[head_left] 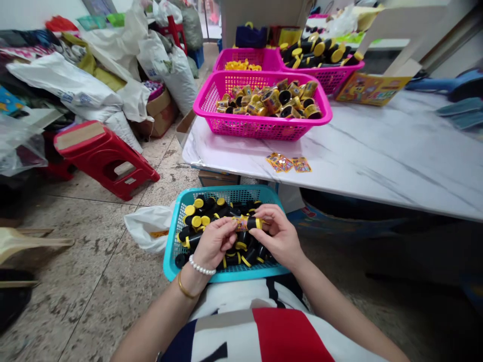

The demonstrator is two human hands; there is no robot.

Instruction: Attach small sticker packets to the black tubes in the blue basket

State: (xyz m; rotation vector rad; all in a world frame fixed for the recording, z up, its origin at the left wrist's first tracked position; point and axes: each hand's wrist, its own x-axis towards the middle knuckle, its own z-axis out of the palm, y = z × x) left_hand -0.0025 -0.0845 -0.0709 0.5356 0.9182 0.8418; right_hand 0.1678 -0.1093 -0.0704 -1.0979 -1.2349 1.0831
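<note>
Between my two hands is a small black tube with a yellow cap, lying sideways, with a printed yellow label around its left part. My left hand is closed, thumb and fingers pinching the labelled end. At the capped end, my right hand grips with thumb and fingertips. Just below them a turquoise basket rests at my lap, filled with black tubes that have yellow caps.
On the marble-patterned table stands a pink basket of labelled tubes. Loose printed labels lie near the edge. Behind are pink baskets of yellow caps and capped tubes. A red stool and white sacks occupy the left floor.
</note>
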